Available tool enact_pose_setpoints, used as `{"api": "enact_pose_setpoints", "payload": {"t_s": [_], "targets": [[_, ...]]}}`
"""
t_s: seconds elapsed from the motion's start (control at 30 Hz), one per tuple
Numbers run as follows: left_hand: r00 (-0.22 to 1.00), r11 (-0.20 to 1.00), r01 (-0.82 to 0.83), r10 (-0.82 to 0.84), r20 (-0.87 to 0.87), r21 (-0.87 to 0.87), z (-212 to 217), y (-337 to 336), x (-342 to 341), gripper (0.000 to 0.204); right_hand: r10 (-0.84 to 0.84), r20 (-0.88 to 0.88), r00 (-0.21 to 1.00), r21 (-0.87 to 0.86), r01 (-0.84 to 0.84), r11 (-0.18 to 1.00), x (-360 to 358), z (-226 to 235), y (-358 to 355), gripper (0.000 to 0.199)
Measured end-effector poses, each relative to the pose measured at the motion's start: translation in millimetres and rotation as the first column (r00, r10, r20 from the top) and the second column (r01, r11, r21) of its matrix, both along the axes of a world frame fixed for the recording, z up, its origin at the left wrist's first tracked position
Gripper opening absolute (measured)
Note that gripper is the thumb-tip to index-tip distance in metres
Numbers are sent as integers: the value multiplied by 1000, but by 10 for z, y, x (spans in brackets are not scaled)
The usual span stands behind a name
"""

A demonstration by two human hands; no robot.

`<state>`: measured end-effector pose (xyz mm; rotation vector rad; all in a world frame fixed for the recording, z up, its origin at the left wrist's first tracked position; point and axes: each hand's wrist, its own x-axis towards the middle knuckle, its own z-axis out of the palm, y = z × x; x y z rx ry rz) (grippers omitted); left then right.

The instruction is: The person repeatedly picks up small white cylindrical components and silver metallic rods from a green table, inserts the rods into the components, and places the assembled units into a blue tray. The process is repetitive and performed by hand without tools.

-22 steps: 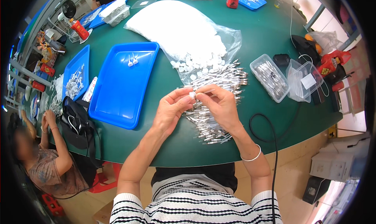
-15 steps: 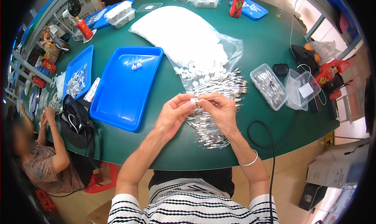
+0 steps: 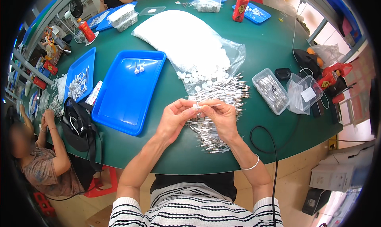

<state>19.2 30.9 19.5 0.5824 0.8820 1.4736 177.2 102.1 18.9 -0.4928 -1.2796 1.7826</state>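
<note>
Both hands meet over the near edge of a pile of thin silver-and-white rods (image 3: 234,90). Pinched in my left hand (image 3: 171,120) is a small white plastic cap (image 3: 195,107). My right hand (image 3: 222,120) grips a thin rod (image 3: 216,105), whose pale end sticks out past the fingers. Cap and rod come together at the fingertips, which partly hide the join. Beyond the pile lies a big clear bag of white caps (image 3: 182,32), some loose at its mouth. To the left, a blue tray (image 3: 123,96) holds two white caps with thin stems (image 3: 139,69).
At right stand a clear box of rods (image 3: 271,91), empty-looking clear containers (image 3: 303,94) and a looped black cable (image 3: 264,128). A black bag (image 3: 77,124) and a second blue tray (image 3: 81,68) are at left, near a seated co-worker (image 3: 51,155). A red bottle (image 3: 240,7) stands at the back.
The view has shifted slightly, so the table things sit a little lower. My hands stay together at the same spot, with the fingers slightly re-angled around the cap and rod.
</note>
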Motion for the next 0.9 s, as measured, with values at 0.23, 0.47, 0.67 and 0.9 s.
{"api": "enact_pose_setpoints", "payload": {"t_s": [0.23,0.47,0.67,0.9], "targets": [[988,995,-57,67,-139,76,-7,3,0,22,63,102,993,-13,-62,998,45,64,45,15],[931,982,-89,142,-336,169,138,-42,68,25,122,357,926,78,-160,984,189,281,96,19],[941,973,-61,131,-313,224,107,-45,75,26,-42,525,850,380,-191,905,179,322,77,14],[962,966,9,62,-265,259,138,-72,35,22,94,363,927,280,-205,938,159,156,69,16]]}}
